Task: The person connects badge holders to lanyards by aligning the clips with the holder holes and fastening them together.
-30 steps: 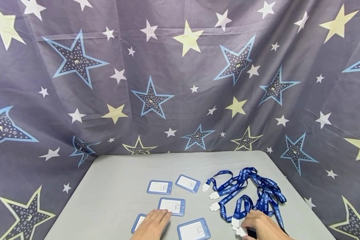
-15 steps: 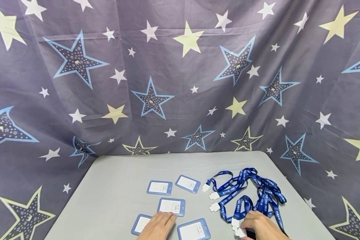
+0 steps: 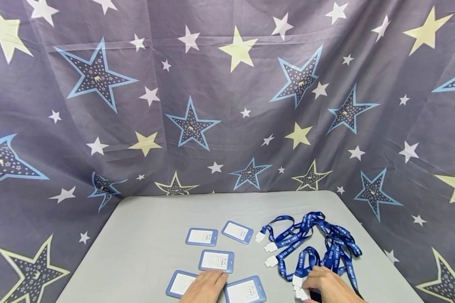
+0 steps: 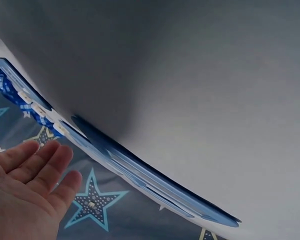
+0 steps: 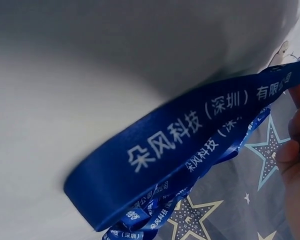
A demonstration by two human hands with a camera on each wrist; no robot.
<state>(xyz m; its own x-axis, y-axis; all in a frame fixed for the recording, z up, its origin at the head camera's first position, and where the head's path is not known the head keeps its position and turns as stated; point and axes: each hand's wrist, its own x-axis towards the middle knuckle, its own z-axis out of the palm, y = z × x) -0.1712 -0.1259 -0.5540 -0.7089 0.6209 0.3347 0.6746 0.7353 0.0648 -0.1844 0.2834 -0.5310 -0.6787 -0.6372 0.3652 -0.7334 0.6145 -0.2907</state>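
My left hand (image 3: 205, 287) reaches over the front of the table, its fingers extended and holding nothing. It overlaps a blue-framed badge holder (image 3: 180, 283) on its left, with another badge holder (image 3: 244, 291) close on its right and one more (image 3: 217, 261) just beyond the fingertips. In the left wrist view the fingers (image 4: 47, 162) are loosely bent. At the front right, my right hand (image 3: 327, 286) pinches a blue lanyard by its white plastic clip (image 3: 301, 293). The printed lanyard strap (image 5: 175, 130) loops large across the right wrist view; the fingers there are partly cut off.
Two further badge holders, one (image 3: 202, 236) left and one (image 3: 238, 232) right, lie farther back. A tangled heap of blue lanyards (image 3: 339, 235) covers the table's right side, several white clips (image 3: 271, 247) pointing left. A star-patterned cloth (image 3: 212, 84) hangs behind the grey table (image 3: 144, 240).
My left hand has slid right and slightly back toward me, uncovering more of the left front badge holder. My right hand stays at the lanyard clip, almost unmoved.
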